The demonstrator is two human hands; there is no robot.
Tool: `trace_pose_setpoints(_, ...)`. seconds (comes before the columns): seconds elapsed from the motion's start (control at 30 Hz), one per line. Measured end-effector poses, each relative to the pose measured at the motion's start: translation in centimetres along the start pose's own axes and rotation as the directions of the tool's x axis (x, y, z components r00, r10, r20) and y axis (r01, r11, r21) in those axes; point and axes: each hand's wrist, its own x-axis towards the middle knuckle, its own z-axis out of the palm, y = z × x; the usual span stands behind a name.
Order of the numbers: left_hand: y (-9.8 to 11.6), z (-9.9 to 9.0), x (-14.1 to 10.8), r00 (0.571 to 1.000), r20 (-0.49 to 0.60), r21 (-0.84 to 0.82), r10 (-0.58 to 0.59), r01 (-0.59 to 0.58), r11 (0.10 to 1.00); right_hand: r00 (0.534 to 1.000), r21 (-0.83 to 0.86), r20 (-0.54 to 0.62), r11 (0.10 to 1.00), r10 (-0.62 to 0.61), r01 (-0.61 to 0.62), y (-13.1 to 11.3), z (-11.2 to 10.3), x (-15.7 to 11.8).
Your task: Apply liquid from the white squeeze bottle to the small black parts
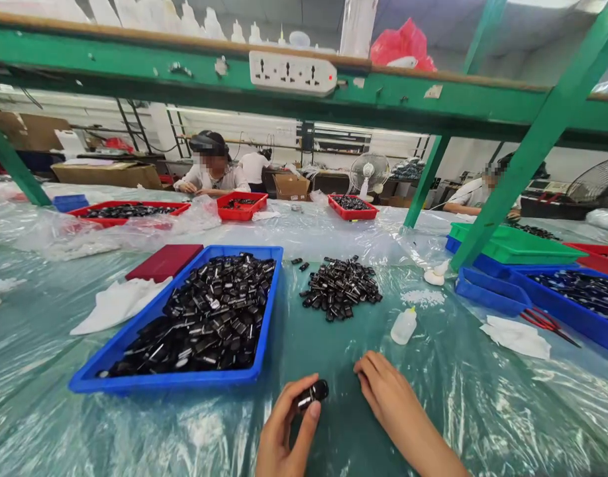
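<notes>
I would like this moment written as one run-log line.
left hand: holds glossy black piece; right hand: curled, contents unclear; blue tray: heaped with black pieces; squeeze bottle: beyond right hand

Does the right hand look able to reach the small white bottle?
Probably yes: nothing stands between the right hand and the white bottle just beyond it on the green table cover, though its curled fingers could hide something small.

No legible text, brand or number anywhere in view. White oblong plastic power strip: no lettering I can read. Brown cardboard box, below the strip in the background: any marks too small to read. Pale scrap on the green beam, right of the strip: nothing legible.
</notes>
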Motion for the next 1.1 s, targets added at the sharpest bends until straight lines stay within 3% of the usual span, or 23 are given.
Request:
trace_pose_setpoints(0.4, 1.1, 0.1, -0.6, 0.992, 0.08, -0.023, -0.094, 0.096, 0.995, 0.981, 0.185, 0.158, 0.972, 0.116, -0.145, 2.3, -1.7, -1.0)
trace_pose_setpoints(0.57, 1.2, 0.1, -0.6, 0.99, 0.068, -0.047, -0.127, 0.13, 0.99, 0.948, 0.253, 0.242, 0.93, 0.205, -0.266, 3.2, -2.7, -1.8)
trace_pose_setpoints(0.73, 1.1, 0.0, -0.6, 0.988, 0.066, -0.07, -0.138, 0.143, 0.987, 0.903, 0.409, 0.353, 0.828, 0.244, -0.384, 1.4, -4.7, -1.6)
trace_pose_setpoints(0.8, 1.0, -0.2, -0.5, 0.989, 0.096, -0.065, -0.111, 0.118, 0.991, 0.88, 0.557, 0.417, 0.701, 0.229, -0.446, -0.2, -5.3, -1.1)
trace_pose_setpoints(0.87, 0.8, -0.4, -0.4, 0.984, 0.162, -0.039, -0.074, 0.081, 0.996, 0.842, 0.746, 0.49, 0.389, 0.228, -0.54, -1.8, -5.4, -0.7)
trace_pose_setpoints(0.93, 0.6, -0.7, -0.3, 0.968, 0.249, -0.005, -0.036, 0.038, 0.999, 0.807, 0.82, 0.548, 0.048, 0.223, -0.57, -3.1, -5.2, -0.4)
trace_pose_setpoints(0.97, 0.5, -0.8, -0.3, 0.956, 0.292, 0.01, -0.024, 0.022, 1.0, 0.796, 0.822, 0.563, -0.053, 0.222, -0.567, -3.6, -4.9, -0.2)
trace_pose_setpoints(1.1, 0.5, -1.0, -0.3, 0.927, 0.374, 0.028, -0.016, 0.006, 1.0, 0.772, 0.809, 0.588, -0.149, 0.243, -0.569, -4.4, -4.1, -0.1)
